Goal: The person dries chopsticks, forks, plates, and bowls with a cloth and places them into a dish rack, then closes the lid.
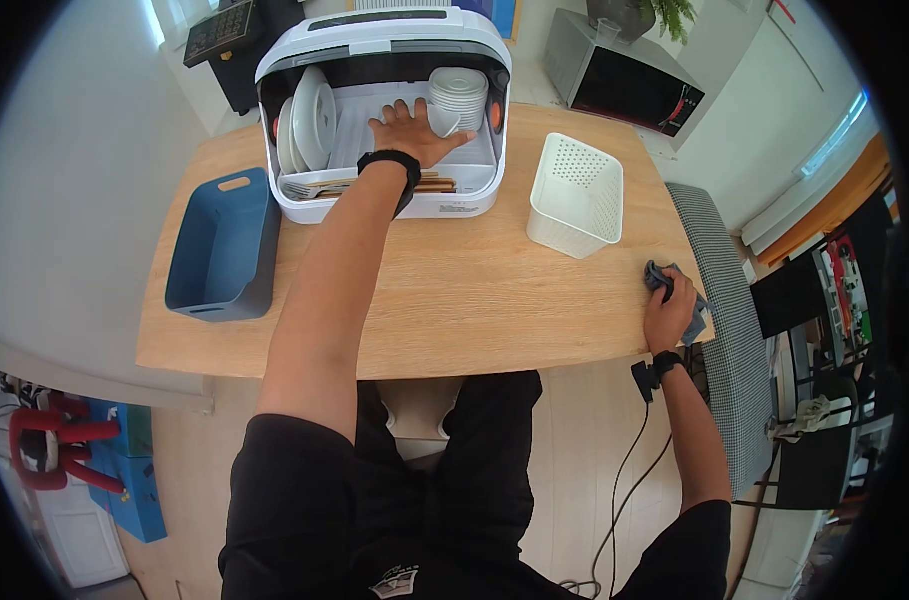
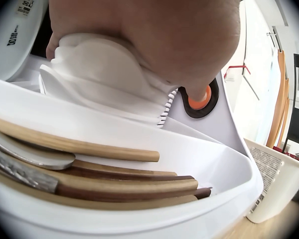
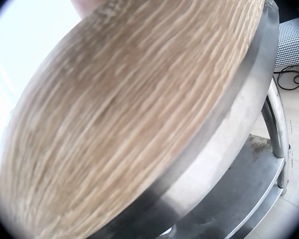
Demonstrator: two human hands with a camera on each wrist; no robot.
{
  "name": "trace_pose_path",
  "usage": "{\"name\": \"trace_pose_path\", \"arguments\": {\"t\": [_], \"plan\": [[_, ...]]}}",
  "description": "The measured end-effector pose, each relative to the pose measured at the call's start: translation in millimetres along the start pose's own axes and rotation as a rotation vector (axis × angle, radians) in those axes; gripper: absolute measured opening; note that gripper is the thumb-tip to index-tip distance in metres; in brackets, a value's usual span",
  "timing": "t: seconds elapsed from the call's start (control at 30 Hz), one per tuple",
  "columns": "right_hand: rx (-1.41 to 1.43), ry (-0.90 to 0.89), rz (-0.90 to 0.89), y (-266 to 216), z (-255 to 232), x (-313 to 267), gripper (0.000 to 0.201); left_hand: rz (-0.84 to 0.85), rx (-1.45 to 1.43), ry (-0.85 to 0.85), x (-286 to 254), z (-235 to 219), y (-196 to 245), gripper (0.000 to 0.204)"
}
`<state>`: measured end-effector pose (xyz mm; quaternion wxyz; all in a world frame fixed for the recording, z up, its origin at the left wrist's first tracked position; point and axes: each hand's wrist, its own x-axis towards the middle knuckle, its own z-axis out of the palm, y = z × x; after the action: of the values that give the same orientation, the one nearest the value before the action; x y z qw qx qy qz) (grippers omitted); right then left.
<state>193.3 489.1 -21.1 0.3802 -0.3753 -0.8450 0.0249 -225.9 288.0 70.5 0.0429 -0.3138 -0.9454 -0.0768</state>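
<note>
My left hand reaches into a white dish cabinet with its lid up, fingers straight and spread. In the left wrist view it lies over white bowls, hiding part of them; the thumb comes close to an orange round fitting. Large white plates stand upright to its left, and a stack of small white dishes sits to its right. Wooden-handled cutlery lies in the front tray. At the table's right edge, my right hand grips a bunched grey-blue cloth.
A blue bin stands left of the cabinet, a white perforated basket to its right on the wooden table. A microwave is behind at the right. Beside the table runs a checked bench; cables hang below the right wrist.
</note>
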Motion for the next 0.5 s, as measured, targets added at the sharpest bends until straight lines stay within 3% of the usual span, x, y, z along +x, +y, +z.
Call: {"name": "trace_pose_path", "arguments": {"t": [0.4,0.5], "plan": [[-0.001,0.020,-0.024,3.1,0.7,-0.1,0.026,0.066,-0.112,0.078,3.5,7.0,-7.7,0.117],[0.022,0.011,0.000,-0.3,-0.2,-0.8,0.027,0.121,-0.162,0.219,1.2,11.1,-13.9,0.104]]}}
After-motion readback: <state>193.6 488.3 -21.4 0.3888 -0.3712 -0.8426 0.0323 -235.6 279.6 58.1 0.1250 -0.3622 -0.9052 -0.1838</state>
